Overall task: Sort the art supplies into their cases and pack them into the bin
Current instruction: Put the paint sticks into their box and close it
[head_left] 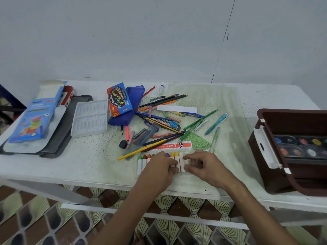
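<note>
Left hand (161,164) and right hand (203,165) hide the middle crayons (177,160).

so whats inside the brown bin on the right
Inside the brown bin lies a paint palette with round colour pans: blue, red, yellow, orange, white. A white flap leans at its left side. Whatever lies beneath the palette is covered, and the frame edge cuts off the bin's right part.

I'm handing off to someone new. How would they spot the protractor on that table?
Start at the white table and find the pile of pencils in its middle. At the pile's near right edge, just beyond the right hand, lies the protractor. It is the only flat, see-through green half-circle among long thin sticks.
</note>
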The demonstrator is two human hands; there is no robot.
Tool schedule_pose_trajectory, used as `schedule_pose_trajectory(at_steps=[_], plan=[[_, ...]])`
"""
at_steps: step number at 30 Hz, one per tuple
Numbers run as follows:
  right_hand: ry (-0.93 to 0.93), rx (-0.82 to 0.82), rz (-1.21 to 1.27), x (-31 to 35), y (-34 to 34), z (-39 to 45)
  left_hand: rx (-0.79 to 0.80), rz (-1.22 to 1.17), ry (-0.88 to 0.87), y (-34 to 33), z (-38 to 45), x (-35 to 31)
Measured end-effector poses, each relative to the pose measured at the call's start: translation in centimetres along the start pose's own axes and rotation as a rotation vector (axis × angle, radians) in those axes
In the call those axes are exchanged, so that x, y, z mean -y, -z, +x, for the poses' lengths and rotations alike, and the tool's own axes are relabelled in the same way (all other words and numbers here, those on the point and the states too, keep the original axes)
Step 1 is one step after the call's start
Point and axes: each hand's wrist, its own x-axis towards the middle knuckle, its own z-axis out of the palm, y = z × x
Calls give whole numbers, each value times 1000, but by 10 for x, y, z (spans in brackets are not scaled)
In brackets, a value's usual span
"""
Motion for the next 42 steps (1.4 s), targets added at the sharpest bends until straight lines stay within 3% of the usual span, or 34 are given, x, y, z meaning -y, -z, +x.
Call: schedule_pose_trajectory(at_steps=[6,17,28,37,40,42], plan=[[-2,-2,13,-3,2,1,45,0,40,6,13,-1],[-7,-21,25,-2,-1,2,64,134,-52,6,12,9],[-41,47,-66,8,6,14,22,-58,-58,20,17,16],[2,-144,15,47,29,111,-271,12,-6,113,112,69],[25,-216,21,53,29,165,-276,146,21,138,161,87],[44,-242,-8,58,24,205,-196,284,88,147,192,99]])
